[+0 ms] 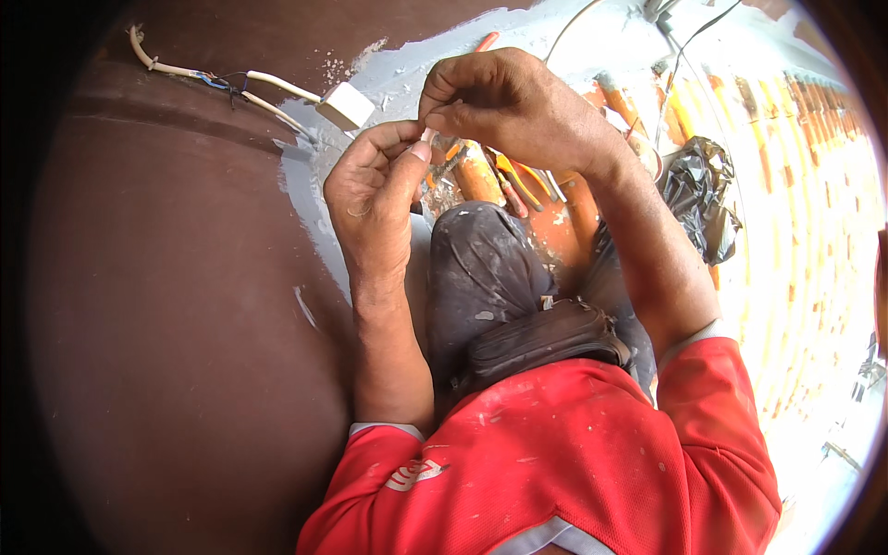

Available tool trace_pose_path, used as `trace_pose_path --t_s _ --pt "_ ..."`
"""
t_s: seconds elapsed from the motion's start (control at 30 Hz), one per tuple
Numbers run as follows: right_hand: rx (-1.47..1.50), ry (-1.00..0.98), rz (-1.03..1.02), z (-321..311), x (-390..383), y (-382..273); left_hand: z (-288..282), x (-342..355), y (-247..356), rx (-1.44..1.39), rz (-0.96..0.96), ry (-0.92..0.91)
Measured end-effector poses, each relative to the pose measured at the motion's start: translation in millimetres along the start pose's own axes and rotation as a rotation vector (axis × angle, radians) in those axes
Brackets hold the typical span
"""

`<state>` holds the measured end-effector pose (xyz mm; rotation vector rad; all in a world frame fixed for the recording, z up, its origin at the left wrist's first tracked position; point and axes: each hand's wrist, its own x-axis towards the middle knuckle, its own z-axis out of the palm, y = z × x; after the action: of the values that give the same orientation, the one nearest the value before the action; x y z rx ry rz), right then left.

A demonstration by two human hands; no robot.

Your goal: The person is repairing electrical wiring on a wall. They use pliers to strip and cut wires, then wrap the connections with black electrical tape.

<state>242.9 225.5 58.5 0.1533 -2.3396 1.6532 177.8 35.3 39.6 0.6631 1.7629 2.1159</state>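
One small, slim whitish piece point(428, 135), material not clear, is located between the fingertips of both hands, above the person's dark, paint-spotted trousers point(481, 254) and left of the picture's middle. Handling, as judged: a piece so slight is best served by a steady left pinch, firm but not crushing, with fine turning or pulling left to the right fingertips; both sets of tips close together, so that it cannot spring loose and drop among the tools. Left hand point(372, 190): thumb and forefinger clamped on the piece, other fingers curled behind; forearm almost upright in view, rising from a red, grey-edged sleeve point(375, 462). Right hand point(518, 104): thumb and forefinger drawn together at the piece's upper end, whether gripping it too cannot be told; wrist bent, back of the hand arched, forearm slanting in from the lower right. Adjacent stock: one white, box-shaped electrical fitting point(345, 106) on a cream cable, just beyond the left hand; one group of yellow-and-orange-handled hand tools point(520, 182), beneath the right hand on orange-brown, ridged tiles point(578, 213); one crumpled black plastic bag point(700, 199), beside the right forearm.
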Motion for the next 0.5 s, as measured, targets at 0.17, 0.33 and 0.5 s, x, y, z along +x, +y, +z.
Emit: trace_pose_path --t_s 0.17,0.33,0.5 --pt "0.056 -0.017 0.054 -2.9 -9.6 15.6 -22.4 2.3 -17.0 -0.021 -0.202 -0.069" --pt "-0.740 0.191 0.565 9.4 -52.0 140.2 -34.7 11.5 -48.3 0.202 -0.153 0.064" --pt "-0.954 0.060 0.685 66.9 -96.6 189.3 -47.8 18.0 -72.1 0.281 -0.148 0.086"
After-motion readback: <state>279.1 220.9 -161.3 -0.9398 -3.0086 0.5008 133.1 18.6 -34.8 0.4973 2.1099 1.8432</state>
